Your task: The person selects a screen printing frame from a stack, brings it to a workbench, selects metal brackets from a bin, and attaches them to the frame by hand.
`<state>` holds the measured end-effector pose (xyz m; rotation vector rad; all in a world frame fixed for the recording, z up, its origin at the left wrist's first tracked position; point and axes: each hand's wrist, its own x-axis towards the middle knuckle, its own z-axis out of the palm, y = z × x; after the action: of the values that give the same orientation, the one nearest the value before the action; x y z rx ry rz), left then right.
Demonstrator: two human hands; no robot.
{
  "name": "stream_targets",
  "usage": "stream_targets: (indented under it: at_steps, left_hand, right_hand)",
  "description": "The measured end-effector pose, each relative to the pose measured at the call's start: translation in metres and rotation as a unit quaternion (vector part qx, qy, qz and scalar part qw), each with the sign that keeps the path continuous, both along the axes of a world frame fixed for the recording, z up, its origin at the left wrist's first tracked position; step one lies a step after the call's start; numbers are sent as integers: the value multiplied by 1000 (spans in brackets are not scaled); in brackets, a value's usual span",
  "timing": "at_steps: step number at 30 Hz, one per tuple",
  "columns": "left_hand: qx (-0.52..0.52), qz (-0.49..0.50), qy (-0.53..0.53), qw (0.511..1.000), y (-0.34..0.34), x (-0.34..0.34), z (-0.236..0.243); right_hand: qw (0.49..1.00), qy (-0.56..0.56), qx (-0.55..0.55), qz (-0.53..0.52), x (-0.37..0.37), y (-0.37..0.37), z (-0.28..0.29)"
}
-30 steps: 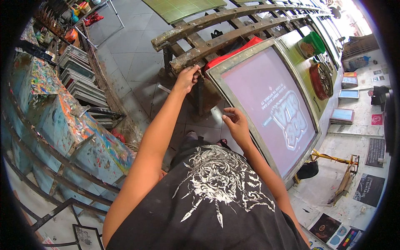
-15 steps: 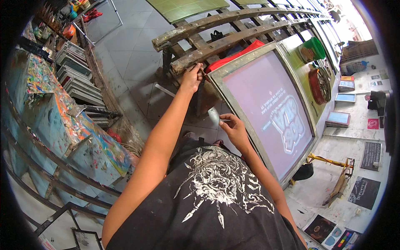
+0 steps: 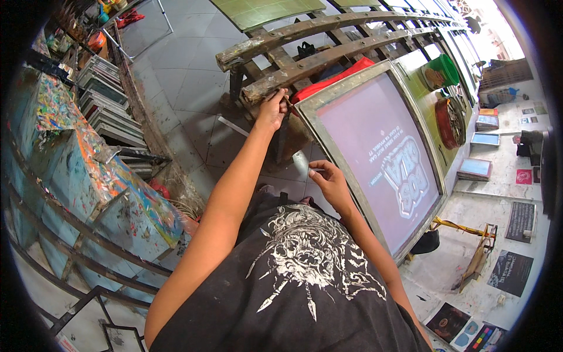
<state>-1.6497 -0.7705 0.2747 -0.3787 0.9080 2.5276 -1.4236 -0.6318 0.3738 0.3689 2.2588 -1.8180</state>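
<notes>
My left hand point(image 3: 273, 111) reaches forward, its fingers closed beside the end of a worn wooden beam point(image 3: 264, 88). What they grip, something small and dark at the corner of the screen frame, is hidden. To the right lies a framed printing screen point(image 3: 375, 146), its pale purple mesh bearing light lettering. My right hand point(image 3: 330, 183) hangs by the near left edge of that frame, thumb and forefinger loosely curled and slightly apart, nothing visible between them. Red cloth point(image 3: 334, 81) shows along the screen's far edge.
A green bucket point(image 3: 441, 71) and a round reddish-brown container point(image 3: 450, 122) stand beyond the screen on a green surface. Several stacked frames point(image 3: 105, 97) and a paint-smeared blue bench point(image 3: 105, 170) line the left. Posters point(image 3: 511, 273) are at the right.
The view has shifted very slightly. Both hands keep almost the same position and pose, and the screen has not visibly moved.
</notes>
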Motion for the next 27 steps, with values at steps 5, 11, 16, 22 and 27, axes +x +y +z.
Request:
stream_targets:
  at_steps: [5, 11, 16, 22, 27]
  left_hand:
    - [3, -6, -1, 1000, -2, -2, -3]
    - [-7, 0, -6, 1000, -1, -3, 0]
    - [-14, -1, -10, 1000, -2, -1, 2]
    - [-9, -4, -12, 1000, 0, -2, -2]
    - [19, 1, -10, 1000, 0, -1, -4]
  right_hand:
    - [1000, -11, 0, -15, 2, 5, -8]
    - [1000, 9, -15, -25, 5, 6, -11]
    - [1000, -6, -12, -22, 7, 6, 2]
    - [1000, 6, 5, -18, 11, 12, -11]
    - [1000, -18, -14, -18, 10, 12, -5]
